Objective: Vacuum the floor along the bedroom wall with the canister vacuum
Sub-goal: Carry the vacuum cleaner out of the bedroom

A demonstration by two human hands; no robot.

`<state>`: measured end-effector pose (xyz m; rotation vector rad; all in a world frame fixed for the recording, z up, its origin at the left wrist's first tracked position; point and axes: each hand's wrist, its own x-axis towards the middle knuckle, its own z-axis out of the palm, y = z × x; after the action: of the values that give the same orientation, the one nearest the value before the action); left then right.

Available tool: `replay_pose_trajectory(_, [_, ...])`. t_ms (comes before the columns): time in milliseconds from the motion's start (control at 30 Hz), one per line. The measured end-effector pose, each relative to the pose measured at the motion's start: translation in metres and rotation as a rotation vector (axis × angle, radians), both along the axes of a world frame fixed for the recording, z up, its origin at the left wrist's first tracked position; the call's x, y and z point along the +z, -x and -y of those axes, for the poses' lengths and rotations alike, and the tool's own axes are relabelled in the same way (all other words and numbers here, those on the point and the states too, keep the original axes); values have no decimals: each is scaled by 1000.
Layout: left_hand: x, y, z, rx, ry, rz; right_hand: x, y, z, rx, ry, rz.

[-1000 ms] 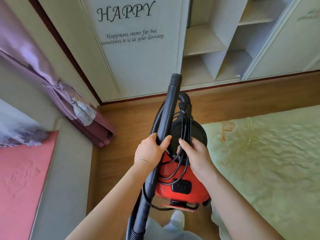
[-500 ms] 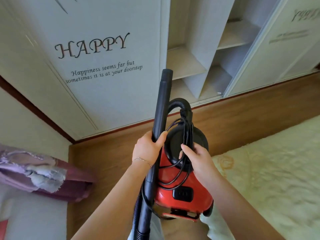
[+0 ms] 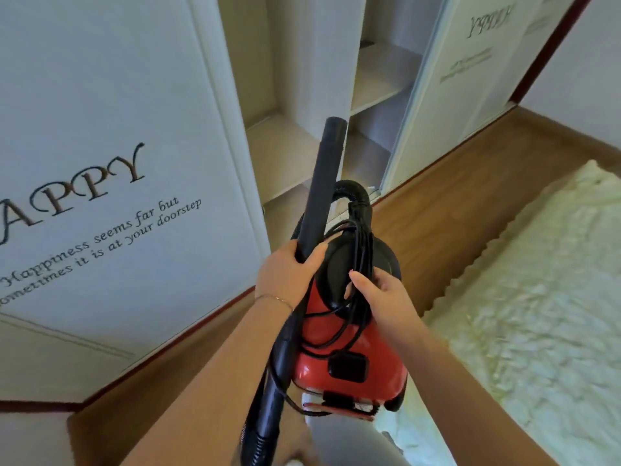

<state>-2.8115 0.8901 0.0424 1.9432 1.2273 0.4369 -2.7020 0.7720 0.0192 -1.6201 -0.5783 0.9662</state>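
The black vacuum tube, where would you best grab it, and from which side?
Grip the black tube on its straight rigid stretch, about mid-length, coming from its left: it is slim and round enough for fingers to wrap, and the red canister vacuum crowds its right side. The left hand holds it just there.

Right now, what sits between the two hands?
Head view: the vacuum's black top lies between the left hand, gripping the wand, and the right hand, gripping the cord.

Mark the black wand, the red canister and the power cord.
black wand (image 3: 321, 186), head view, upper tube shaft
red canister (image 3: 379, 361), head view, red shell
power cord (image 3: 362, 243), head view, bundled strands
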Motion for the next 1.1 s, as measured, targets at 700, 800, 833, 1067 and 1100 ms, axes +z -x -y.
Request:
replay_pose_trajectory(700, [5, -400, -188, -467, -52, 22, 13, -336, -155, -416, -39, -10])
replay_pose_trajectory(800, [-5, -457, -203, -509, -24, 73, 11, -386, -169, -477, -18, 19])
replay_pose_trajectory(833, [-9, -477, -207, -515, -24, 116, 9, -403, -174, -499, -13, 22])
replay_pose_trajectory(1067, [-5, -631, -247, -637, 28, 294, 15, -536, -214, -655, 20, 56])
replay_pose_trajectory(1100, [-3, -652, -251, -661, 59, 316, 17, -554, -218, -671, 29, 67])
